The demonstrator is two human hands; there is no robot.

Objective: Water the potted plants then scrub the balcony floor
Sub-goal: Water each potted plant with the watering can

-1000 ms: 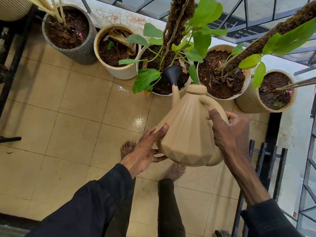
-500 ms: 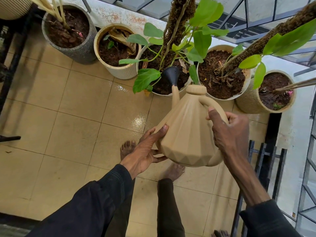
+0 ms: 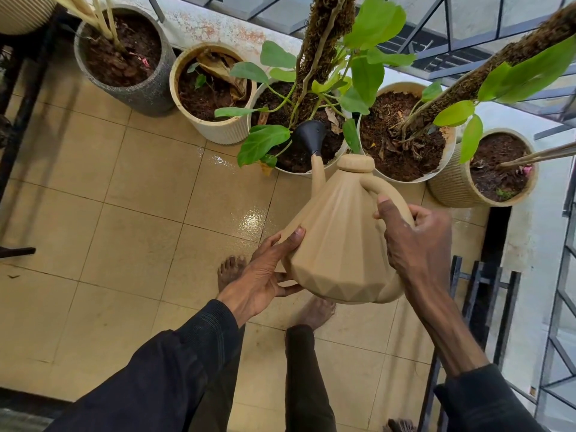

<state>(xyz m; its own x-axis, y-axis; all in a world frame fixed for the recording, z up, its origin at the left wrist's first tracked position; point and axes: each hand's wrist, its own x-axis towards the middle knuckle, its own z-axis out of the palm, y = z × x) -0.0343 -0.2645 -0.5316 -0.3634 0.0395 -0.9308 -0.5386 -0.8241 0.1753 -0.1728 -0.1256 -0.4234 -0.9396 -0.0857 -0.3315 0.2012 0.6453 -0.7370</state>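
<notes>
A beige faceted watering can (image 3: 339,232) is tilted forward, its black rose (image 3: 310,135) over the soil of the middle white pot (image 3: 299,171) with a leafy climber on a moss pole. My right hand (image 3: 414,241) grips the can's handle. My left hand (image 3: 265,275) supports the can's lower left side with the fingers spread under it. Further pots stand in a row: a grey pot (image 3: 146,92), a cream ribbed pot (image 3: 218,132), a white pot (image 3: 436,177) and a ribbed beige pot (image 3: 448,191). No water stream is visible.
The tan tiled balcony floor (image 3: 140,213) shows a wet glossy patch near the pots. My bare feet (image 3: 230,272) stand just below the can. A black metal rack (image 3: 486,294) is at the right, a black frame (image 3: 18,113) at the left, railings behind the pots.
</notes>
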